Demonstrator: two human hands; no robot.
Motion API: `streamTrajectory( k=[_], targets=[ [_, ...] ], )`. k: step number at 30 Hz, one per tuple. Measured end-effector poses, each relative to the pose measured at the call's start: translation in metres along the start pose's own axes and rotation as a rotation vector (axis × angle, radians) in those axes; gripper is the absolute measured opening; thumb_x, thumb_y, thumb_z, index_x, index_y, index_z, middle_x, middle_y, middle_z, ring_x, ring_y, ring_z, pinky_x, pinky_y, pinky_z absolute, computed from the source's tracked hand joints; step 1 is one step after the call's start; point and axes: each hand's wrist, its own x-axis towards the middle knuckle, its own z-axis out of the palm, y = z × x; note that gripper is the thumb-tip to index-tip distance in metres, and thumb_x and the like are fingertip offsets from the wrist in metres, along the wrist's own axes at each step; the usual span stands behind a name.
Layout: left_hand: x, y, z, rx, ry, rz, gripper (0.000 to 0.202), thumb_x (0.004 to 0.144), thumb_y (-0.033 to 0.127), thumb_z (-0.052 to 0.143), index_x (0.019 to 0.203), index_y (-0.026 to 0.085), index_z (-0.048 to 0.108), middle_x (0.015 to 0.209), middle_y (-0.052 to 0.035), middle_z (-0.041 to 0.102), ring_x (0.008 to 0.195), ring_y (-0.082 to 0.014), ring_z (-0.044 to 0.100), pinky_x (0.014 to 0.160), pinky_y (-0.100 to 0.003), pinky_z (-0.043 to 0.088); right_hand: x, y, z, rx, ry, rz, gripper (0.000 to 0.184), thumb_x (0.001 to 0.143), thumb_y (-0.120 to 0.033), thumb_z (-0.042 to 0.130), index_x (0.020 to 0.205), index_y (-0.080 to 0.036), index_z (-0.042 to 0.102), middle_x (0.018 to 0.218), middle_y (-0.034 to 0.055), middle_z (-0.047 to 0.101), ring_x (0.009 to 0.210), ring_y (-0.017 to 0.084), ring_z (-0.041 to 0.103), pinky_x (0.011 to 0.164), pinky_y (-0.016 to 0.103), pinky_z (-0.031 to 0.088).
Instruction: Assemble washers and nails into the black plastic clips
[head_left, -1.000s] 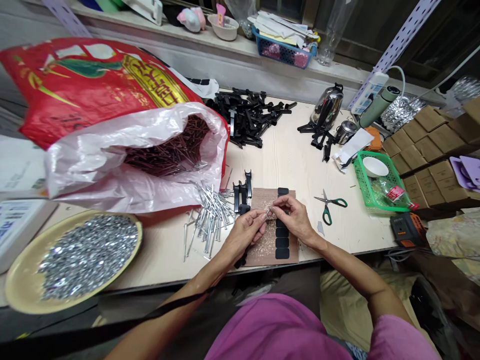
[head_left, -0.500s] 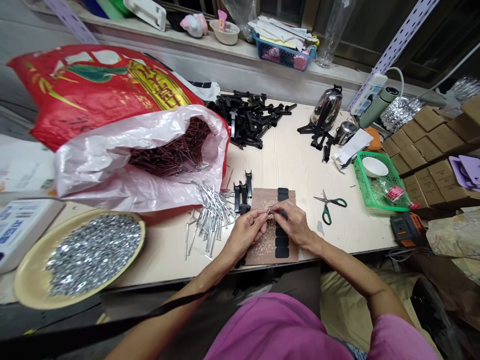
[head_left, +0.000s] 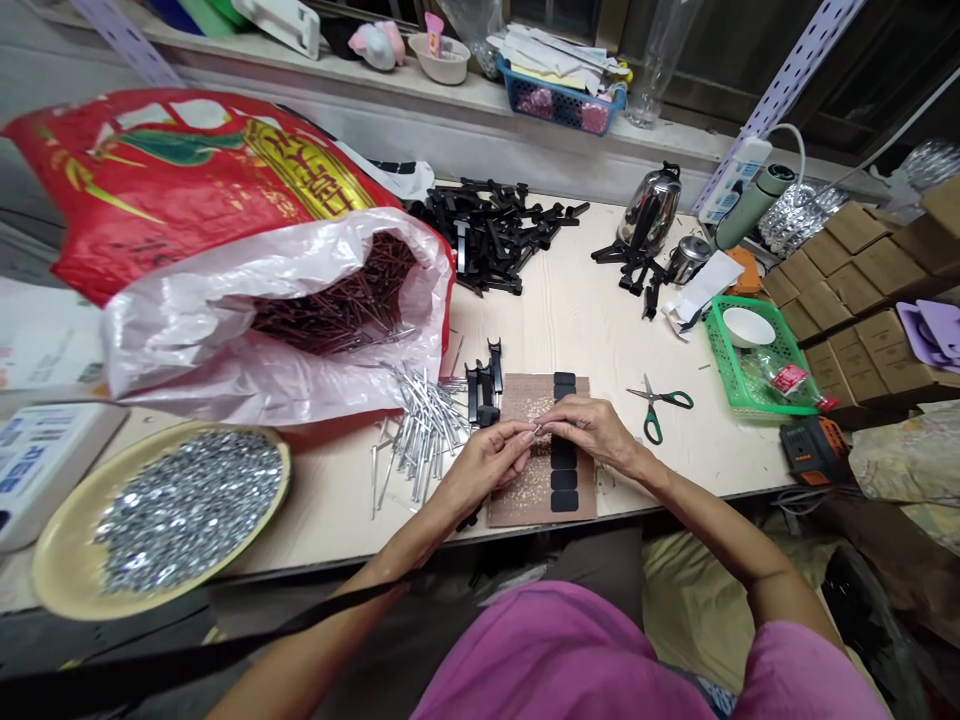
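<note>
Near the centre of the frame we have a small silvery metal piece (head_left: 538,430), pinched by the fingertips of our left hand (head_left: 491,462) and our right hand (head_left: 598,432), both closed on it. It sits right of our left hand and left of our right, neither clearly nearer; its long axis is too small for us to tell. Under our 2 hands lies a flat brown cardboard sheet (head_left: 517,505), its column of black rounded patches (head_left: 564,478) on our right hand's side. A loose pile of slim silver metal pins (head_left: 429,425) lies to the left, nearer our left hand, many pointing toward the bottom of the frame.
</note>
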Motion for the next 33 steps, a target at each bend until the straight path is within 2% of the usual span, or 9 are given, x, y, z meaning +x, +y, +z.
streamTrajectory(
  k=[5,10,16,20,24,29,33],
  targets=[
    [-0.001,0.01,-0.004,0.096,-0.038,-0.055,0.031,0.067,0.044,0.071,0.078,0.016,0.067,0.046,0.0063,0.045,0.039,-0.0057,0.03,0.038,-0.02,0.015,0.005,-0.009,-0.014,-0.078,-0.172,-0.024,0.026,0.093,-0.033,0.049,0.094,-0.02,0.071,0.087,0.0057,0.071,0.082,0.016,0.066,0.074,0.03,0.054],
    [-0.001,0.013,-0.005,0.098,-0.044,-0.067,0.03,0.068,0.044,0.071,0.08,0.017,0.064,0.046,0.0064,0.046,0.037,-0.0055,0.03,0.037,-0.019,0.015,0.009,-0.016,-0.019,-0.02,-0.157,0.002,0.025,0.091,-0.035,0.052,0.091,-0.019,0.072,0.085,0.0058,0.071,0.079,0.015,0.066,0.071,0.029,0.054],
    [-0.002,0.016,-0.005,0.154,-0.102,0.028,0.034,0.067,0.05,0.068,0.074,0.017,0.065,0.047,0.0054,0.047,0.038,-0.006,0.032,0.039,-0.019,0.021,0.009,-0.014,-0.017,0.112,-0.115,0.064,0.027,0.087,-0.042,0.058,0.084,-0.02,0.073,0.078,0.0025,0.071,0.07,0.013,0.066,0.066,0.024,0.052],
    [-0.004,0.019,-0.008,0.228,-0.135,0.089,0.031,0.07,0.048,0.065,0.074,0.018,0.067,0.046,0.0044,0.048,0.04,-0.0078,0.036,0.04,-0.02,0.024,0.009,-0.017,-0.021,0.117,-0.128,0.01,0.027,0.087,-0.04,0.059,0.084,-0.017,0.073,0.077,0.004,0.071,0.068,0.013,0.066,0.063,0.023,0.052],
    [-0.004,0.017,-0.011,0.338,-0.15,0.165,0.027,0.075,0.044,0.062,0.075,0.018,0.069,0.047,0.0034,0.05,0.042,-0.0097,0.04,0.045,-0.021,0.03,0.006,-0.02,-0.021,0.046,-0.137,-0.102,0.028,0.091,-0.037,0.053,0.086,-0.016,0.071,0.079,0.006,0.071,0.072,0.013,0.066,0.064,0.023,0.052],
    [-0.003,0.011,-0.013,0.57,-0.081,0.383,0.018,0.081,0.031,0.056,0.077,0.02,0.07,0.05,0.0026,0.054,0.046,-0.0117,0.048,0.054,-0.022,0.038,-0.006,-0.017,-0.01,-0.095,-0.09,-0.072,0.031,0.094,-0.037,0.046,0.088,-0.016,0.067,0.079,0.0055,0.069,0.073,0.013,0.064,0.065,0.023,0.052],
    [-0.001,0.001,-0.017,0.691,-0.108,0.455,0.02,0.084,0.027,0.051,0.081,0.02,0.069,0.067,-0.0017,0.067,0.06,-0.0146,0.06,0.062,-0.023,0.044,-0.015,-0.013,0.001,-0.237,-0.083,-0.129,0.032,0.098,-0.034,0.038,0.091,-0.015,0.063,0.08,0.0066,0.066,0.076,0.015,0.061,0.068,0.026,0.05]
  ],
)
